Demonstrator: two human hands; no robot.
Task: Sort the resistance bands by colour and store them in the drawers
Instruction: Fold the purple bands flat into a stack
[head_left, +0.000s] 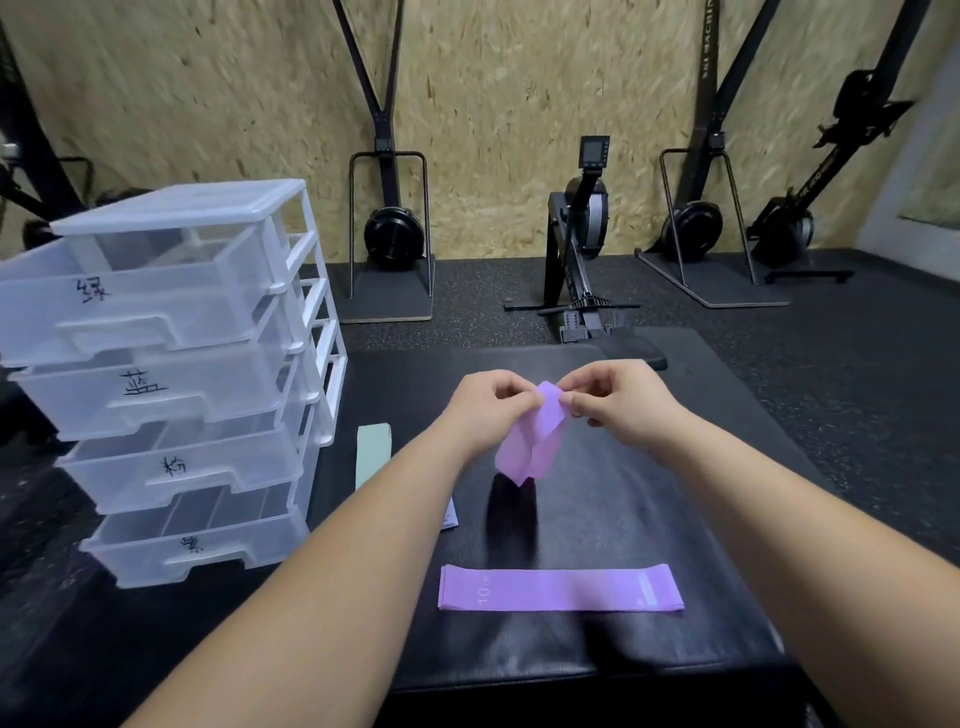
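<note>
Folded purple band (530, 436): held above the bench (597, 519) centre, top edge pinched between the fingertips of left hand (483, 410) and right hand (623, 405). Flat purple band (561, 590): near edge. Green band (371, 452): left edge, beside drawer unit (171, 364).

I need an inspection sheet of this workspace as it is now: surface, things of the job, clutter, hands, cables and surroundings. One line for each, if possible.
Surface: black padded bench, glossy; the bands lie on it.
Job's things: held purple band, folded and lifted above the bench; flat purple band lying near the front edge; pale green band at the left edge; drawer unit with four hand-labelled clear drawers, left of the bench.
Clutter: small white item, mostly hidden by the left forearm; cannot tell what it is.
Hands: left hand and right hand both pinch the top of the held purple band with their fingers.
Cables: nothing seen.
Surroundings: rowing machine and ski machines before a chipboard wall.
</note>
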